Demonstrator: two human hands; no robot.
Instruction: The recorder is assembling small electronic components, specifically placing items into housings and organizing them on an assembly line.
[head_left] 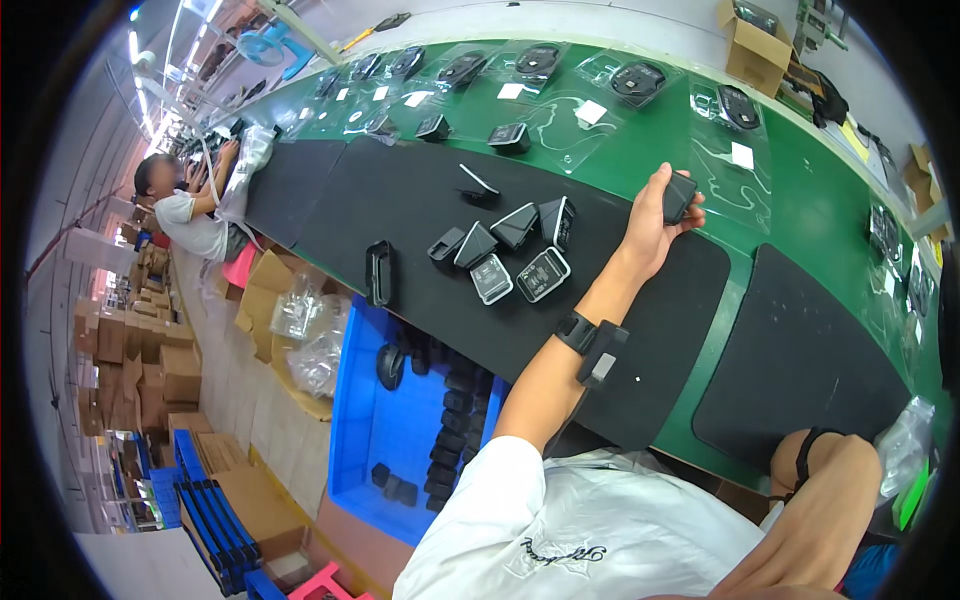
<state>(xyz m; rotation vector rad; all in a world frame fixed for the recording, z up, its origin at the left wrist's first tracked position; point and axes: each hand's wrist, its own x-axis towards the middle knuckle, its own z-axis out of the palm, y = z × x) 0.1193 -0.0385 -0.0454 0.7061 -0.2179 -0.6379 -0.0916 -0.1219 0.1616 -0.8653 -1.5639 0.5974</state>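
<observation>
My left hand [658, 220] is raised over the far right part of the black mat [640, 370], by the green table edge. Its fingers are closed round a small boxy black plastic housing [679, 197]. To its left lies a loose group of similar black housings, such as one with a printed face and pale rim [543, 274] and a wedge-shaped one [515, 226]. A hollow black frame [380, 273] stands near the mat's front edge. Of my right arm [825, 500], only the bent elbow part shows at lower right; the hand is hidden.
Clear bags with black oval devices [638, 82] and white cards line the green tabletop [810, 190]. A blue bin [350, 450] of black parts stands below the front edge. A co-worker [190, 210] sits far left. An open carton [755, 50] is at the back.
</observation>
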